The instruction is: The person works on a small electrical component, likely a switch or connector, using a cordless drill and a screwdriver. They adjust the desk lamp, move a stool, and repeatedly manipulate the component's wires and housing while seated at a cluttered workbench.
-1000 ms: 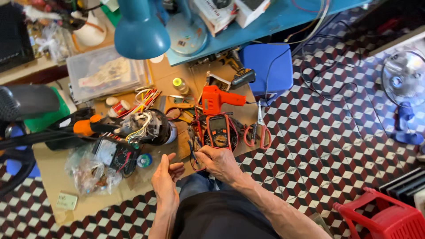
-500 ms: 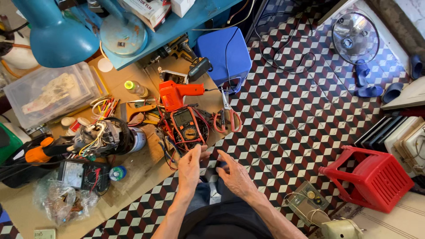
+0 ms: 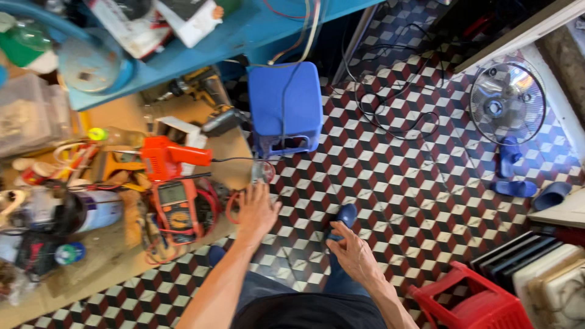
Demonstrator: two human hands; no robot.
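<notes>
The small clear glass jar (image 3: pixel 262 172) stands at the edge of the low plywood work board (image 3: pixel 109 268), just in front of the blue plastic stool (image 3: pixel 286 106). The left hand (image 3: pixel 256 210) reaches toward it with fingers spread and nothing gripped; its fingertips (image 3: pixel 261 187) are at or just short of the glass, and contact cannot be made out. Judged from its look, the jar is light, stiff, smooth and breakable — best taken round the side wall with thumb and fingers opposed, not pinched by the rim. Its contents cannot be told.

The right hand (image 3: pixel 352 253) hangs over the checkered tile floor (image 3: pixel 390 176), loosely curled and empty, near a blue sandal (image 3: pixel 344 217).

Beside the left hand lie coiled red test leads (image 3: pixel 213 204) against an orange handheld multimeter (image 3: pixel 177 207), and beyond them an orange pistol-shaped soldering gun (image 3: pixel 166 158). Farther left a white cylindrical can (image 3: pixel 97 210) lies on its side among loose wires.

At the far left a clear plastic storage box (image 3: pixel 27 122) holds blurred small parts — nothing nameable. On the blue painted shelf (image 3: pixel 244 33) above rest cardboard boxes (image 3: pixel 183 18).
</notes>
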